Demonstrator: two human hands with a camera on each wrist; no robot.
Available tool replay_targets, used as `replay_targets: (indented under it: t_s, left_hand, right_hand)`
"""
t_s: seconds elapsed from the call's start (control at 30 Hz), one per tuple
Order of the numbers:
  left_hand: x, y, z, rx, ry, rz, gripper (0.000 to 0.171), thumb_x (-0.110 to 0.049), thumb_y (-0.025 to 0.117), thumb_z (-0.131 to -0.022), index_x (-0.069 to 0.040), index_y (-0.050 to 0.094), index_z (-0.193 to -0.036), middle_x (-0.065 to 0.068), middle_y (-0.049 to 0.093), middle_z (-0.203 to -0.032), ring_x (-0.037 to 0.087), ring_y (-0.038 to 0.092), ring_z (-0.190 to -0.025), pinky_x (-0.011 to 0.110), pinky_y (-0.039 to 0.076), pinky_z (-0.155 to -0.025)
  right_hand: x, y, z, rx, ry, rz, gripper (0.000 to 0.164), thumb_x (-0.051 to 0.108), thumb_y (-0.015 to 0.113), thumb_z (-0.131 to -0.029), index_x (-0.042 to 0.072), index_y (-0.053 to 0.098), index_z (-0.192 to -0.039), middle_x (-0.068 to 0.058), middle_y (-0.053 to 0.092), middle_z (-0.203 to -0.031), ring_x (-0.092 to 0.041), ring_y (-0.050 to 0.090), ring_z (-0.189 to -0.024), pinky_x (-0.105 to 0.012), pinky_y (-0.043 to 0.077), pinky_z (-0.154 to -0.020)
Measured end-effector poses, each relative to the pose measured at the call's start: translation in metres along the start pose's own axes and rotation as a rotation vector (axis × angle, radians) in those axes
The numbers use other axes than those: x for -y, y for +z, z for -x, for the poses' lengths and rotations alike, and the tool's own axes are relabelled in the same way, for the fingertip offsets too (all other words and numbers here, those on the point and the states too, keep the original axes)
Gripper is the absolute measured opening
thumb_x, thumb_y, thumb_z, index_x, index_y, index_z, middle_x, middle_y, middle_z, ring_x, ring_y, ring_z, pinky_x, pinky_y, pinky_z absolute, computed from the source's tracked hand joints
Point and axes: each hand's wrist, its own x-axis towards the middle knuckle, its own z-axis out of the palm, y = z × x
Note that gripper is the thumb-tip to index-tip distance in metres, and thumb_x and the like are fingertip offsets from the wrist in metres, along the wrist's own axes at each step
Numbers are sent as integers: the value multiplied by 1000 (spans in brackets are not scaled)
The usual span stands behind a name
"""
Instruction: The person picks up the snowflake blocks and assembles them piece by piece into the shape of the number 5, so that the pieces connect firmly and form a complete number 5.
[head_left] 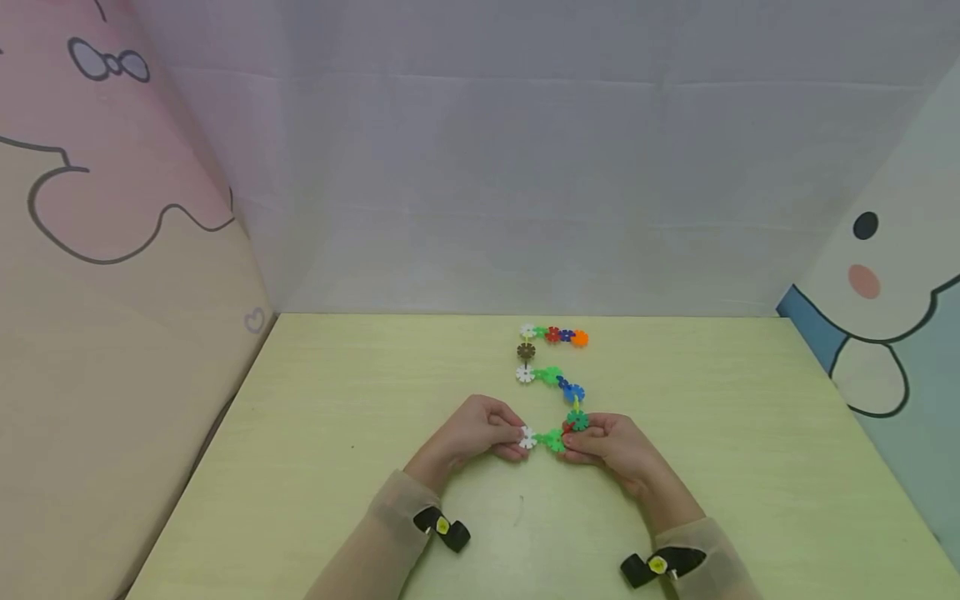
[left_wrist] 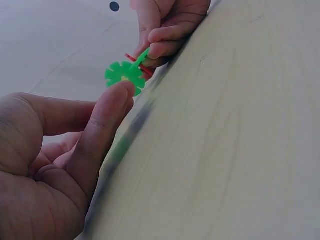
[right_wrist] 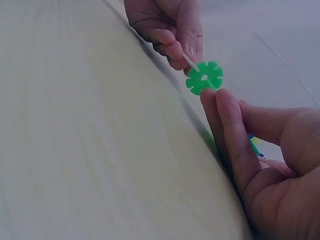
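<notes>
A chain of interlocked plastic snowflake discs lies on the table in a winding line. Its near end runs between the two hands. In the head view my left hand (head_left: pixel 480 429) pinches the white snowflake disc (head_left: pixel 528 437) at that end between thumb and fingers. Two light green discs (head_left: pixel 555 441) follow it, joined at their slots. My right hand (head_left: pixel 611 446) pinches the chain where a light green disc meets a red disc (head_left: pixel 567 427); its fingertips partly cover both. A darker green disc (head_left: pixel 577 420) stands just above the right fingertips.
Farther back the chain bends past a blue disc (head_left: pixel 573 392), another white disc (head_left: pixel 525 374) and a brown disc (head_left: pixel 527 352), ending at an orange disc (head_left: pixel 580 338). The pale wooden table (head_left: pixel 337 375) meets a white cloth wall (head_left: pixel 465 208). Patterned panels flank both sides.
</notes>
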Motion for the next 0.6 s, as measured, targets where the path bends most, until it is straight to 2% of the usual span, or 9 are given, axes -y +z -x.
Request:
replay_targets:
  t_s: [0.43, 0.53, 0.6]
  left_hand:
    - [0, 3, -3, 9, -5, -36, 5, 7, 71, -101, 9, 72, -104, 24, 79, -88, 26, 81, -75, 38, 67, -72]
    - [-3, 3, -2, -7, -18, -110, 5, 1, 71, -102, 6, 73, -101, 21, 78, -85, 26, 79, -71, 38, 66, -68]
    - [-8, 1, -3, -47, -14, -224, 11, -6, 71, -104, 1, 75, -97, 16, 78, -82, 24, 77, -66, 37, 66, -63]
  right_hand:
    - [1, -3, 0, -2, -2, 0, 36, -6, 68, -104, -23, 54, -132, -19, 81, -107, -24, 82, -96, -35, 63, -91]
    - [0, -4, 0, 13, -3, 5, 36, -6, 69, -104, -23, 55, -133, -20, 80, -108, -25, 82, -97, -36, 63, -92]
    - [0, -3, 0, 21, -1, 8, 35, -5, 69, -104, -22, 56, -132, -20, 81, -108, -25, 82, -97, -36, 63, -92]
